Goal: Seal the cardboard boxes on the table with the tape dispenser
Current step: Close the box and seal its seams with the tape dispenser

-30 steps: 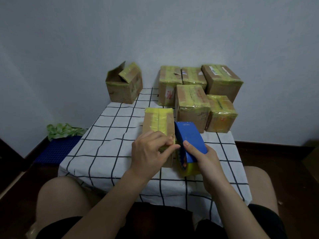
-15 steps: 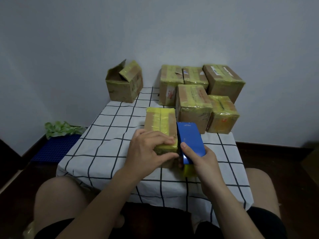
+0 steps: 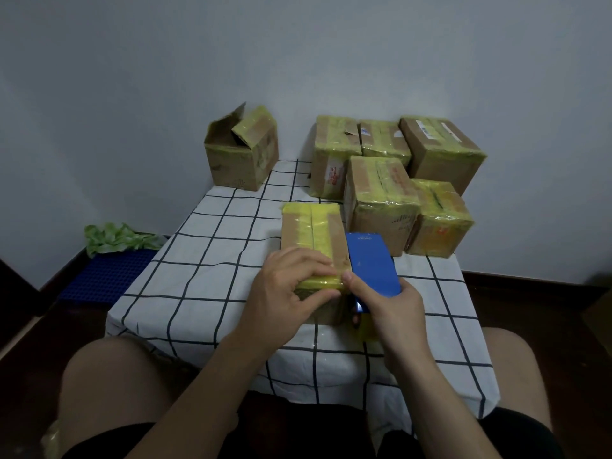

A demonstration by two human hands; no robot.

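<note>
A small cardboard box (image 3: 311, 230) with yellow tape along its top stands at the middle of the table. My left hand (image 3: 288, 289) grips its near end, fingers over the top edge and thumb on the front face. My right hand (image 3: 387, 306) holds a blue tape dispenser (image 3: 372, 263) pressed against the box's right near corner; its yellow tape roll (image 3: 367, 327) shows below the hand. An open box (image 3: 238, 154) with raised flaps sits at the far left corner.
Several taped boxes (image 3: 381, 193) cluster at the far right of the checked tablecloth (image 3: 198, 283). A blue mat (image 3: 106, 276) and a green leafy thing (image 3: 116, 238) lie on the floor at left. My knees flank the table's near edge.
The dispenser and my right hand have shifted slightly away from me along the box's right side. My left hand has slid a little over the box's near end.
</note>
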